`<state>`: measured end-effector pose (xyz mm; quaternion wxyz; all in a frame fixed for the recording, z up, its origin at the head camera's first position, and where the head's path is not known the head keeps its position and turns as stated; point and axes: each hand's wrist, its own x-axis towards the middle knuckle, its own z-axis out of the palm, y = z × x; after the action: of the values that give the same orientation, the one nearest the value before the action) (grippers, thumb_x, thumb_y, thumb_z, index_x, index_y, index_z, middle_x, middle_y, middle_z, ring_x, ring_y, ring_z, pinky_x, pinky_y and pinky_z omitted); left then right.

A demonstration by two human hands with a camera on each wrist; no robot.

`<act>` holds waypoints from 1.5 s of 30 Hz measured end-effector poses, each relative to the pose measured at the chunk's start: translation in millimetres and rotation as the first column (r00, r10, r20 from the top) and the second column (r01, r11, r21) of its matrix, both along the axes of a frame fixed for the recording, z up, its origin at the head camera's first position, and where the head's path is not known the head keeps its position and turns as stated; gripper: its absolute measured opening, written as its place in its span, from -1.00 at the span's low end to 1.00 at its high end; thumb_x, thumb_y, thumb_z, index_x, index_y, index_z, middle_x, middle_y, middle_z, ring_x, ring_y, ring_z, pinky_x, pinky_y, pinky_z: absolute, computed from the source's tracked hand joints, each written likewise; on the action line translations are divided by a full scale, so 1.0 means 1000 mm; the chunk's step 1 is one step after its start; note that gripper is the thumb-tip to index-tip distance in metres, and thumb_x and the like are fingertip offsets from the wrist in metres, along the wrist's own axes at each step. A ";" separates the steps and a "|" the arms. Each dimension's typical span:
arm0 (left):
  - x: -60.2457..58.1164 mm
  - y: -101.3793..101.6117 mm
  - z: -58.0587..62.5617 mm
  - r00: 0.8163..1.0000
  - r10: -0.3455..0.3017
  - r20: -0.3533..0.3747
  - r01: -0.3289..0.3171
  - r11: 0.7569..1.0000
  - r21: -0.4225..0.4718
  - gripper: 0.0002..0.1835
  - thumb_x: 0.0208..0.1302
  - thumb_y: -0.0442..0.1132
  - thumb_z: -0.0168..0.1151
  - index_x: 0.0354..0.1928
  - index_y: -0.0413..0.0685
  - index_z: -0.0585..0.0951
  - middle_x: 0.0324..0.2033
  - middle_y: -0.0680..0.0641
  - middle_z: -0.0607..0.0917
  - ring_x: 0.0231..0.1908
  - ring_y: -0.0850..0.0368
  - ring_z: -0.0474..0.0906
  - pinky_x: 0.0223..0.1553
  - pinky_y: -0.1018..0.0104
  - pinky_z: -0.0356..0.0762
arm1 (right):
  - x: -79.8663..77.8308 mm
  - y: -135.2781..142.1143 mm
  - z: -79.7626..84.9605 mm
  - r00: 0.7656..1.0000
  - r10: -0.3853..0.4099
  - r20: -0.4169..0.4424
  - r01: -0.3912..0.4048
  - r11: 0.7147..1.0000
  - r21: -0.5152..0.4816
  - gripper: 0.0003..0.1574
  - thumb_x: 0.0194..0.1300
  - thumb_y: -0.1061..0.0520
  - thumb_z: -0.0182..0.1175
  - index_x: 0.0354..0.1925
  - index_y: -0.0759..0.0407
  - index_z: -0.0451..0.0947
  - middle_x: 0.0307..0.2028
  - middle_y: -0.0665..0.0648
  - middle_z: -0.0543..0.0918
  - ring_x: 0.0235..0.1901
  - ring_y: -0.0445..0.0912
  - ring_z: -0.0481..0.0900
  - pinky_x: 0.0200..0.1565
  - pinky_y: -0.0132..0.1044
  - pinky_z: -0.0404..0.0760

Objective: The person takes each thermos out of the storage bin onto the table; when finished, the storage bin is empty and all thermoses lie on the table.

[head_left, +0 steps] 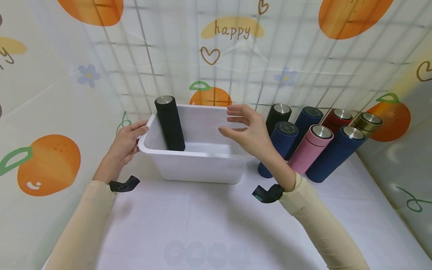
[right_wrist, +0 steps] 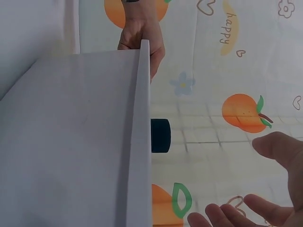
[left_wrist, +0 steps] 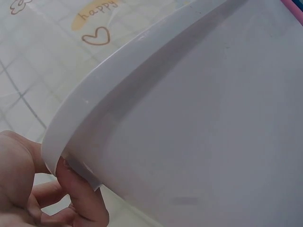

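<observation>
A white plastic bin (head_left: 199, 167) stands on the table, and a black thermos flask (head_left: 171, 123) with a silver top leans upright inside its left end. My left hand (head_left: 125, 144) grips the bin's left rim, thumb over the edge; the left wrist view shows its fingers (left_wrist: 85, 198) curled under the rim. Above the bin's right end hovers my right hand (head_left: 248, 129), fingers spread and apart from the thumb, holding nothing. In the right wrist view the right hand (right_wrist: 270, 184) is apart from the bin, and only the flask's dark top (right_wrist: 161, 135) shows past the rim.
Right of the bin stand several flasks: a pink one (head_left: 310, 150), a dark blue one (head_left: 335, 155) with a silver top, a red one (head_left: 337, 118), a gold one (head_left: 368, 123), a black one (head_left: 278, 114) and other blue ones (head_left: 285, 140). A cloth-covered wire grid (head_left: 236, 75) rises behind.
</observation>
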<state>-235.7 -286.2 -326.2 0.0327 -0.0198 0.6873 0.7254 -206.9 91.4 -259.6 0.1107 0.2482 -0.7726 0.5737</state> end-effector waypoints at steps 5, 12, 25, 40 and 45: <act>0.000 0.001 0.001 1.000 0.001 0.001 -0.001 1.000 -0.006 -0.39 0.50 -0.15 0.15 0.49 -0.17 0.28 0.20 -0.14 0.40 -0.01 0.04 0.52 -0.20 0.29 0.68 | -0.002 -0.009 0.002 1.000 -0.006 0.023 0.006 1.000 0.017 -0.30 0.13 0.11 0.51 0.22 0.15 0.51 0.11 0.11 0.60 0.06 -0.02 0.62 0.01 -0.19 0.64; -0.001 0.002 0.001 1.000 -0.007 0.001 0.007 1.000 -0.008 -0.39 0.50 -0.15 0.15 0.48 -0.18 0.28 0.17 -0.12 0.42 -0.01 0.05 0.52 -0.20 0.29 0.68 | -0.008 -0.023 0.007 1.000 -0.001 0.016 0.001 1.000 0.022 -0.31 0.12 0.13 0.51 0.21 0.16 0.51 0.10 0.12 0.60 0.02 -0.05 0.64 -0.03 -0.21 0.66; 0.000 0.000 0.000 1.000 -0.008 -0.011 0.008 1.000 0.004 -0.37 0.49 -0.14 0.16 0.49 -0.18 0.27 0.23 -0.18 0.38 0.00 0.05 0.54 -0.21 0.29 0.68 | -0.021 -0.039 0.015 0.998 -0.051 0.047 0.047 0.994 0.096 -0.30 0.13 0.03 0.50 0.22 0.05 0.52 0.10 0.02 0.61 0.02 -0.11 0.64 -0.10 -0.21 0.66; 0.001 0.000 0.001 1.000 0.001 -0.010 -0.001 1.000 0.012 -0.38 0.49 -0.17 0.16 0.48 -0.21 0.27 0.08 -0.09 0.48 -0.10 0.13 0.59 -0.25 0.32 0.68 | -0.042 -0.060 0.028 0.997 -0.031 0.069 0.026 0.997 0.068 -0.35 0.14 0.03 0.49 0.17 0.09 0.52 0.07 0.05 0.59 0.05 -0.03 0.62 -0.10 -0.27 0.66; 0.001 0.000 0.002 1.000 -0.004 -0.005 0.004 1.000 0.005 -0.39 0.49 -0.18 0.15 0.48 -0.20 0.27 0.11 -0.10 0.45 -0.05 0.09 0.55 -0.24 0.33 0.67 | -0.052 -0.070 0.029 0.993 -0.040 0.109 0.031 0.997 0.076 -0.36 0.14 0.04 0.50 0.15 0.10 0.53 0.06 0.08 0.60 0.03 -0.02 0.62 -0.10 -0.28 0.66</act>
<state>-234.3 -286.1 -324.2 0.0326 -0.0168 0.6855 0.7272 -258.8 21.7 -230.3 0.0687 0.2063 -0.8027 0.5554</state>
